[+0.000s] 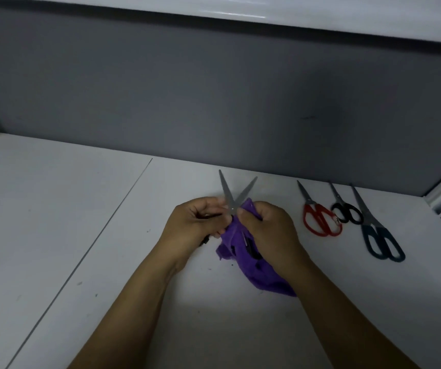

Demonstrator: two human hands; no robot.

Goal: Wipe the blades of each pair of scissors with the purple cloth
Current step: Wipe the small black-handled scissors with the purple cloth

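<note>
Left hand (195, 225) grips scissors (227, 191) handle, blades spread. Right hand (270, 230) pinches cloth (264, 278) at blade base. Mid-wipe. Next: slide cloth tipward, fingers off edge.

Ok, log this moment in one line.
left hand: holds open scissors | right hand: cloth at blades | idle: red, black, blue scissors

Open scissors (232, 205): handles, perhaps black, hidden by hands (195, 223) (268, 231), purple cloth (258, 274).

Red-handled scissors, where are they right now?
In the head view, the red-handled scissors lie on the white table, to the right of the right hand, leftmost of three pairs in a row, just left of the black-handled scissors.
</note>
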